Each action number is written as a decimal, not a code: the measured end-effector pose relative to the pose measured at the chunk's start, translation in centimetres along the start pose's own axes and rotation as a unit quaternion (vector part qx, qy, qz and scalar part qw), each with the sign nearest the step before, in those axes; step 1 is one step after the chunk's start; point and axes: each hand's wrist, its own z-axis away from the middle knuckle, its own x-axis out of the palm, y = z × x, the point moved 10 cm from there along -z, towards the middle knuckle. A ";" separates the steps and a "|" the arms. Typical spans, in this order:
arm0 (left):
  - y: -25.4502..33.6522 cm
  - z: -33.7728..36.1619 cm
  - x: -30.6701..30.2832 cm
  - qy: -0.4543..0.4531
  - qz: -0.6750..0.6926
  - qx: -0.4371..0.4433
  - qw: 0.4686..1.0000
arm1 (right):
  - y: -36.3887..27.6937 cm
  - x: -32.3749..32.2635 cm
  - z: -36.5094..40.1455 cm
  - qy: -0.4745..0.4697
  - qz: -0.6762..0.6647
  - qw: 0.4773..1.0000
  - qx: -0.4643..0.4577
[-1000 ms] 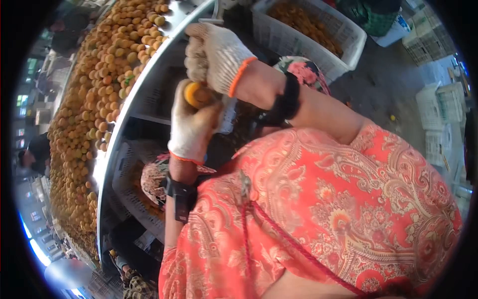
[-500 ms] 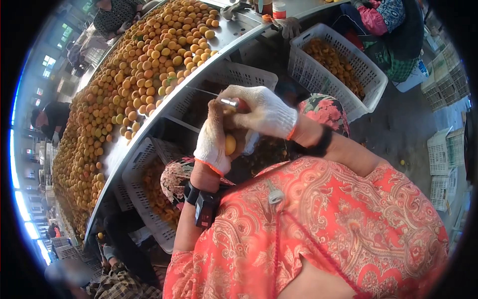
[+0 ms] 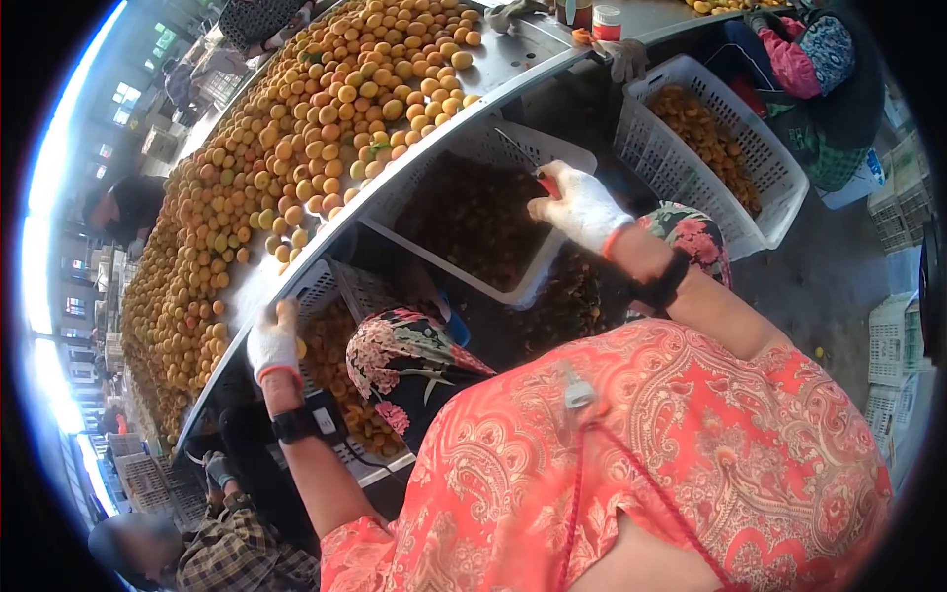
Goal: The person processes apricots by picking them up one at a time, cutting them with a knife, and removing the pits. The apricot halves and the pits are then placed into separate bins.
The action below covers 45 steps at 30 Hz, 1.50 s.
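Observation:
My right hand [image 3: 584,205], in a white knit glove, is closed around the red handle of a tool [image 3: 523,150] with a thin metal shaft. The shaft points up and left over a white crate [image 3: 523,293] of dark, wet-looking pieces. My left hand [image 3: 273,340], gloved too, is at the metal table's edge, beside a crate [image 3: 380,472] of orange fruit pieces. A yellow apricot [image 3: 301,347] shows at its palm side, and the fingers look curled, partly hidden. Whole apricots [image 3: 326,128] are heaped on the table [image 3: 258,291].
Another white crate [image 3: 789,212] of cut fruit stands at the right, near a seated person in pink sleeves [image 3: 789,64]. A person in a checked shirt [image 3: 232,553] sits at lower left. Gloves [image 3: 626,61] and a red-and-white jar [image 3: 606,24] are on the table edge.
My hands were together over the crate and are now apart. The left has moved left to the table edge; the right has moved right with the tool, whose shaft now shows.

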 end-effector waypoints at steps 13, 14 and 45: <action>18.0 -13.6 12.7 -0.213 -0.125 0.173 0.954 | 1.1 6.2 -1.0 -0.185 -0.095 0.975 0.079; 18.1 -14.4 13.7 -0.227 -0.118 0.181 0.950 | 1.8 6.7 -0.2 -0.231 -0.133 0.946 0.186; 27.7 14.0 2.5 -0.193 0.695 0.168 0.672 | -13.4 -0.2 6.7 -0.070 -0.092 0.971 -0.211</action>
